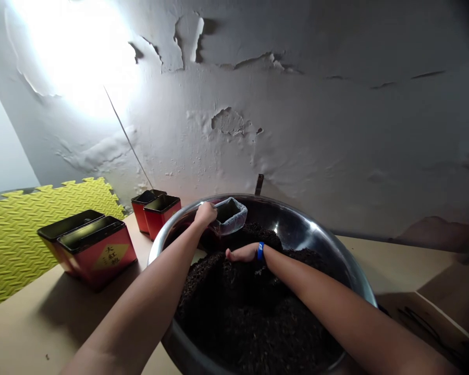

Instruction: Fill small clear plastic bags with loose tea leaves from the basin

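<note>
A large shiny metal bowl holds a heap of dark, loose leaves that look like tea. At the bowl's far left side, my left hand is closed on the rim of a rectangular tin lined with clear plastic; its mouth tilts toward me. My right hand, with a blue wristband, is down in the leaves just below the tin. Its thumb sticks out to the left, while the other fingers are buried in the leaves. How full the tin is, I cannot tell.
Red-and-black tins stand on the table left of the bowl: a nearer pair and a farther pair. Yellow foam matting lies behind them. A peeling wall rises behind the bowl. At right is a cardboard box.
</note>
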`<state>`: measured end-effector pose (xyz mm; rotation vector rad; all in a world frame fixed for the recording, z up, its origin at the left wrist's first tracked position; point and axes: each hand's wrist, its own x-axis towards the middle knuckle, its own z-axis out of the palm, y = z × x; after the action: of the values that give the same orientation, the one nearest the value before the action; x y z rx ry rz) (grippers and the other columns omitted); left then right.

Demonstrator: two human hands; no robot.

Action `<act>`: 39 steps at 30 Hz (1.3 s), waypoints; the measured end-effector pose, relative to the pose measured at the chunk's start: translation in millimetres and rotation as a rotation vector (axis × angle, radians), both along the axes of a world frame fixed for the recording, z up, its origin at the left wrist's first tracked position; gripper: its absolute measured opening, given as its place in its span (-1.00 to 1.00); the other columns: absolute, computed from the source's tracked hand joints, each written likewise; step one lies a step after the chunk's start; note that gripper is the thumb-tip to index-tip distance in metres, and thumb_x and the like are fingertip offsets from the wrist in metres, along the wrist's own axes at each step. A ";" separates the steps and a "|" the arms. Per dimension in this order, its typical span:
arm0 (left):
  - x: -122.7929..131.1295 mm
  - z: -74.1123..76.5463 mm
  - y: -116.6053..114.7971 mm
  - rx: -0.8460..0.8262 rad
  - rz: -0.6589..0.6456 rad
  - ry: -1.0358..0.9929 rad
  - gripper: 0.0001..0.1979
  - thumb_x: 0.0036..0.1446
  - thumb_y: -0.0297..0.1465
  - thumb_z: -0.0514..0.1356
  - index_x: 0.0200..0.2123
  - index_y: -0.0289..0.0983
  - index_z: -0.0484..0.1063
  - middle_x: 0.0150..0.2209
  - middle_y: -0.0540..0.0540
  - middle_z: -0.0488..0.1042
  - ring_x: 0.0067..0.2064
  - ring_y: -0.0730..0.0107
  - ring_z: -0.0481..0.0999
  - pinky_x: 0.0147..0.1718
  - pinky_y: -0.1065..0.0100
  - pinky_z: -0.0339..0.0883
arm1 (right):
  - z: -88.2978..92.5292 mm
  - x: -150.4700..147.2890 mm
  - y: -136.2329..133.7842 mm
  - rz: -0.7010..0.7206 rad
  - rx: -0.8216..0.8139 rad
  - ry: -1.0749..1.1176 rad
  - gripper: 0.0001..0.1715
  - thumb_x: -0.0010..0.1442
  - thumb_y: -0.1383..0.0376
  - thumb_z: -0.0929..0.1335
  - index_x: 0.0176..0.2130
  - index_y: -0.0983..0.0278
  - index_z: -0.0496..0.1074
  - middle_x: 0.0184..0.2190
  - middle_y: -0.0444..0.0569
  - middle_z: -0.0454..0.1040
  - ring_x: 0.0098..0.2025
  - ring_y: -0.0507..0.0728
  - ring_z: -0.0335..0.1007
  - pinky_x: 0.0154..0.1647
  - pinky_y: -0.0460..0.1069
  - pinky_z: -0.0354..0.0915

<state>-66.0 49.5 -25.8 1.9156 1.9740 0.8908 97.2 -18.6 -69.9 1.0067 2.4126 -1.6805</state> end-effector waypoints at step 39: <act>2.2 8.0 -3.8 -0.002 -0.033 0.066 -0.78 0.00 -0.37 0.04 -0.48 -0.35 0.44 -0.53 -0.12 0.44 -0.46 0.36 0.42 -0.50 0.46 0.19 | -51.4 42.8 5.5 -0.340 -0.280 -0.368 -0.18 -0.17 -0.24 0.24 -0.18 0.35 0.35 -0.16 0.12 0.37 -0.10 0.19 0.30 -0.14 0.09 0.26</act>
<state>-63.7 45.7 -17.8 1.9948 1.9725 0.8276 140.1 -13.1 -121.2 1.5758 1.7992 -1.6737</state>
